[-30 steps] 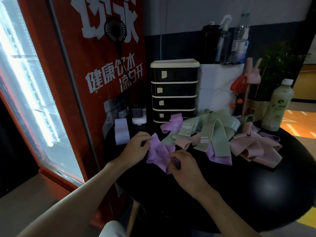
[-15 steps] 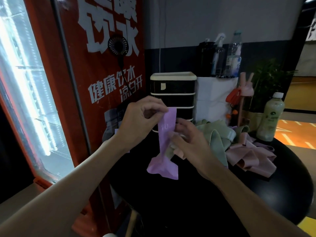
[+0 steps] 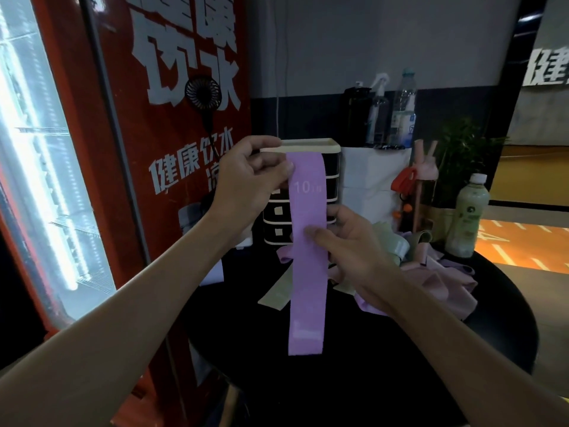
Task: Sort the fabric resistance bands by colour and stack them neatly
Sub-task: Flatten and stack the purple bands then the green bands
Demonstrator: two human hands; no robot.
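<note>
**Sorting in progress, seen from beside the bench.** A person stands at a round black bench (image 3: 462, 349) and holds one purple band (image 3: 308, 272) up above it. The band is flattened and hangs straight down as a long vertical strip. The left hand (image 3: 249, 177) pinches its top edge between thumb and curled fingers. The right hand (image 3: 348, 241) grips it about mid-length, thumb pressed on the front face and fingers behind. The two hands are apart, one above the other, both clamped on the same band. White print reading "10" lies just below the upper grip, and a pale label patch sits near the free lower end.

The other bands lie in a loose heap (image 3: 412, 260) on the far right part of the bench. Sage-green loops (image 3: 389, 241) sit toward the back and pink ones (image 3: 452, 288) toward the right. One green strip (image 3: 275, 293) trails out to the left of the held band. The right hand and forearm cover the near side of this heap and the held band hides its left part, so the number of bands cannot be told.

Behind the held band stands a black drawer unit (image 3: 334, 167) with a cream top, its middle hidden by the strip. To its right is a white box (image 3: 372, 180), with a spray bottle (image 3: 378, 112) and a water bottle (image 3: 404, 109) showing above it. Further right are a pink rabbit-eared flask (image 3: 426, 161), a potted plant (image 3: 462, 158) and a pale-green drink bottle (image 3: 468, 215) near the bench's edge. A red drinks cooler (image 3: 172, 211) with a lit glass door and a small black fan (image 3: 203, 94) fills the left.
</note>
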